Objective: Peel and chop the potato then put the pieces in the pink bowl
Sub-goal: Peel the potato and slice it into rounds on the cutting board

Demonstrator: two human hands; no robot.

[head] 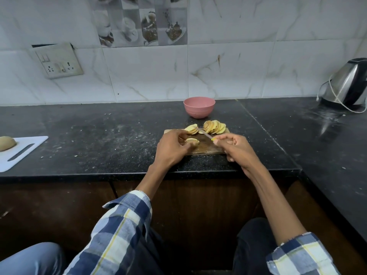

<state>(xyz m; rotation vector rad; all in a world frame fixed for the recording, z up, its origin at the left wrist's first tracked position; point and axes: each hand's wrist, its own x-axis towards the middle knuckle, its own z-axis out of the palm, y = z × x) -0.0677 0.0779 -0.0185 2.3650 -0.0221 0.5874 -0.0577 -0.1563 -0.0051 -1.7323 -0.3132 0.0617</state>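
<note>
A small wooden chopping board point(210, 148) lies on the black counter near its front edge. A row of round potato slices point(214, 127) leans together at the board's far right, and a smaller stack of slices point(191, 129) sits at its far left. My left hand point(172, 148) holds a potato piece point(192, 141) down on the board with curled fingers. My right hand point(234, 144) grips a knife point(204, 134) by its yellow-green handle, blade pointing left toward the small stack. The pink bowl point(199, 107) stands behind the board, near the wall; its inside is hidden.
A white cutting board point(21, 153) with a whole brown potato point(7, 143) lies at the counter's left edge. A steel kettle point(347, 84) with a white cord stands far right. A socket plate point(57, 61) is on the tiled wall. Crumbs dot the counter.
</note>
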